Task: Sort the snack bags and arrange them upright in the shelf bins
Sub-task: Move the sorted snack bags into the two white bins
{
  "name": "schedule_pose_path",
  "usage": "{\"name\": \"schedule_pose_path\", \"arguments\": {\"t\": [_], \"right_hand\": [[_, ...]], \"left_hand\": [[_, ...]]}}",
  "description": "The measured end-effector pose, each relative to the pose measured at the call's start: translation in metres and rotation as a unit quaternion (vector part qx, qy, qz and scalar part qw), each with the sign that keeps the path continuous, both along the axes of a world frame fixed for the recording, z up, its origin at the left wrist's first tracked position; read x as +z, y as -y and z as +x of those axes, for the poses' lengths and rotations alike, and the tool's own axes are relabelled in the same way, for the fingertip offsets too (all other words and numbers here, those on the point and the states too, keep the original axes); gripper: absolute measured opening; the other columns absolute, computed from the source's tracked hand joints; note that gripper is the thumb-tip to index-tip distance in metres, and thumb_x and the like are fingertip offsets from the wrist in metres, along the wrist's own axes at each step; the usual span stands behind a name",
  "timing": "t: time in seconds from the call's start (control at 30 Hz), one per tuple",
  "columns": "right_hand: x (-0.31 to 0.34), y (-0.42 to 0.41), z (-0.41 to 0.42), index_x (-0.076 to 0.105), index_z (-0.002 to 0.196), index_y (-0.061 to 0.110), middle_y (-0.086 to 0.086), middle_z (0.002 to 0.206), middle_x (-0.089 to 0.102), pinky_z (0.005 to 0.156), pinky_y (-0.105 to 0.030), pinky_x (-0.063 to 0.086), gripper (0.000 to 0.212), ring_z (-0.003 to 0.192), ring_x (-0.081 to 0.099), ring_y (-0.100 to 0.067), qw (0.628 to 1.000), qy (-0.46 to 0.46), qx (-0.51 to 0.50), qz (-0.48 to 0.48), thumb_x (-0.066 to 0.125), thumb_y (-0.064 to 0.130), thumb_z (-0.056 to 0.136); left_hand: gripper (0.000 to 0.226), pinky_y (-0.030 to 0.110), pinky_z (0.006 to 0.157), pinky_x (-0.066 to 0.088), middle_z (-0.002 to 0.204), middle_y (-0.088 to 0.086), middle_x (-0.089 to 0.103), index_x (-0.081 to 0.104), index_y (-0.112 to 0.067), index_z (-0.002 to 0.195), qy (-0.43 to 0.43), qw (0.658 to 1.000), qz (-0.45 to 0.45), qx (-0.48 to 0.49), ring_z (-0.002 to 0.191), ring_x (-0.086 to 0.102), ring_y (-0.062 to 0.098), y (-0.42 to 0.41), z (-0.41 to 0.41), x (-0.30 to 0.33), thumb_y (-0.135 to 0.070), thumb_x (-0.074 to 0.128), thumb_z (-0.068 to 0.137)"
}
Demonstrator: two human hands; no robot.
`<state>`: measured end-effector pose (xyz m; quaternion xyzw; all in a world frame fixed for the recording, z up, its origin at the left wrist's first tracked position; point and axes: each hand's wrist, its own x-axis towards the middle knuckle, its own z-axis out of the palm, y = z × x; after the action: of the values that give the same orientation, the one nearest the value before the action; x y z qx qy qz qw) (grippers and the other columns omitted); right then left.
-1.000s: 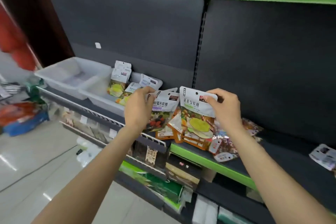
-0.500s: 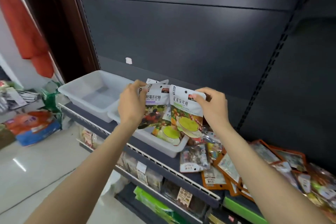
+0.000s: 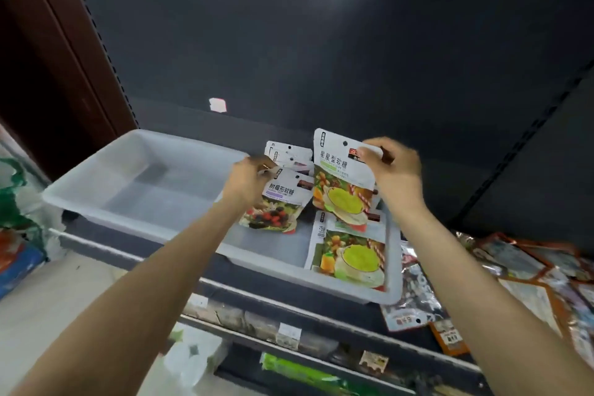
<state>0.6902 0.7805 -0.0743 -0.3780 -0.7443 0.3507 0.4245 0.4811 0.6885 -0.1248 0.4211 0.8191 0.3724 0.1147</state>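
each grip pinches a bag top: left hand (image 3: 249, 178) berry bag (image 3: 278, 204), right hand (image 3: 393, 170) green bag (image 3: 342, 183).

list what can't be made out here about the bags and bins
- Head view: stack of bags at the bin's back; its labels are hidden by the left hand and the berry bag.
- Loose bags on the right: blurred, cut by the edge.
- Right hand: its grip covers the green bag's corner.

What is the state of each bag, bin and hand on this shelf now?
left hand: pinches the berry bag
right hand: pinches the green-cup bag
berry bag: held over the right bin
green-cup bag: held upright
left bin: holds no bags
right bin: holds several bags
loose bags: lying flat on the shelf
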Motion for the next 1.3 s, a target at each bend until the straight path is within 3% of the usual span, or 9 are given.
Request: {"name": "schedule_pose_path", "arguments": {"t": [0.17, 0.37, 0.53, 0.63, 0.8, 0.97, 1.17, 1.3], "right_hand": [[-0.014, 0.015, -0.042, 0.068, 0.084, 0.015, 0.014, 0.079, 0.065, 0.076, -0.027, 0.048, 0.006, 0.079, 0.061, -0.007, 0.999, -0.026, -0.030, -0.014, 0.066, 0.010, 0.086], [-0.049, 0.023, -0.079, 0.072, 0.090, 0.009, 0.006, 0.084, 0.067, 0.071, -0.020, 0.044, 0.008, 0.082, 0.061, -0.010, 0.998, 0.032, -0.046, -0.033, 0.066, 0.013, 0.086], [-0.079, 0.027, -0.103, 0.072, 0.094, 0.007, 0.003, 0.089, 0.066, 0.069, -0.006, 0.041, 0.011, 0.079, 0.057, -0.003, 0.993, 0.039, -0.060, -0.090, 0.066, 0.011, 0.086], [-0.098, 0.025, -0.111, 0.072, 0.095, 0.006, 0.000, 0.092, 0.068, 0.074, -0.013, 0.044, 0.012, 0.088, 0.061, -0.014, 0.988, 0.054, -0.065, -0.132, 0.067, 0.009, 0.085], [-0.120, 0.019, -0.120, 0.070, 0.108, 0.006, -0.009, 0.115, 0.067, 0.082, -0.014, 0.039, 0.021, 0.107, 0.060, -0.022, 0.974, 0.181, -0.067, -0.119, 0.061, 0.009, 0.090], [-0.121, 0.016, -0.131, 0.068, 0.110, 0.008, -0.010, 0.116, 0.066, 0.087, -0.023, 0.043, 0.022, 0.108, 0.060, -0.025, 0.965, 0.233, -0.056, -0.109, 0.058, 0.008, 0.091], [-0.115, 0.028, -0.133, 0.051, 0.135, 0.012, -0.010, 0.138, 0.051, 0.102, -0.031, 0.037, 0.041, 0.125, 0.048, -0.025, 0.935, 0.345, 0.014, -0.080, 0.055, 0.013, 0.094], [-0.103, 0.037, -0.123, 0.051, 0.134, 0.014, -0.008, 0.137, 0.051, 0.101, -0.027, 0.036, 0.042, 0.124, 0.049, -0.022, 0.947, 0.317, 0.006, -0.049, 0.056, 0.012, 0.093]], "left_hand": [[0.014, 0.025, 0.078, 0.045, 0.100, 0.008, 0.071, 0.069, -0.014, 0.098, 0.024, 0.998, -0.040, -0.045, 0.095, 0.064, 0.026, -0.018, -0.049, -0.029, -0.008, 0.060, 0.089], [0.020, 0.030, 0.087, 0.046, 0.107, 0.007, 0.070, 0.068, -0.017, 0.104, -0.018, 0.990, -0.103, -0.098, 0.100, 0.063, 0.027, -0.028, -0.087, -0.050, -0.010, 0.056, 0.090], [0.031, 0.016, 0.074, 0.035, 0.116, 0.007, 0.065, 0.062, -0.015, 0.118, -0.011, 0.985, -0.103, -0.135, 0.094, 0.059, 0.023, -0.027, -0.101, -0.053, -0.005, 0.056, 0.089], [0.038, 0.018, 0.081, 0.039, 0.122, 0.008, 0.059, 0.056, -0.014, 0.125, 0.043, 0.985, -0.070, -0.149, 0.097, 0.058, 0.022, -0.020, -0.104, -0.056, -0.003, 0.057, 0.089], [0.038, 0.021, 0.096, 0.035, 0.132, 0.007, 0.055, 0.052, -0.013, 0.131, 0.049, 0.978, -0.073, -0.187, 0.119, 0.053, 0.021, -0.007, -0.107, -0.057, -0.016, 0.058, 0.093], [0.038, 0.018, 0.094, 0.032, 0.134, 0.008, 0.053, 0.052, -0.013, 0.133, 0.000, 0.971, -0.094, -0.219, 0.121, 0.049, 0.023, -0.002, -0.108, -0.058, -0.020, 0.053, 0.096], [0.038, 0.038, 0.097, 0.044, 0.127, 0.009, 0.055, 0.050, -0.018, 0.134, -0.090, 0.956, -0.143, -0.239, 0.116, 0.052, 0.028, 0.001, -0.104, -0.056, -0.027, 0.051, 0.096], [0.038, 0.037, 0.093, 0.043, 0.128, 0.007, 0.054, 0.048, -0.019, 0.135, -0.163, 0.945, -0.154, -0.239, 0.115, 0.053, 0.027, 0.006, -0.096, -0.048, -0.028, 0.048, 0.097]]}}
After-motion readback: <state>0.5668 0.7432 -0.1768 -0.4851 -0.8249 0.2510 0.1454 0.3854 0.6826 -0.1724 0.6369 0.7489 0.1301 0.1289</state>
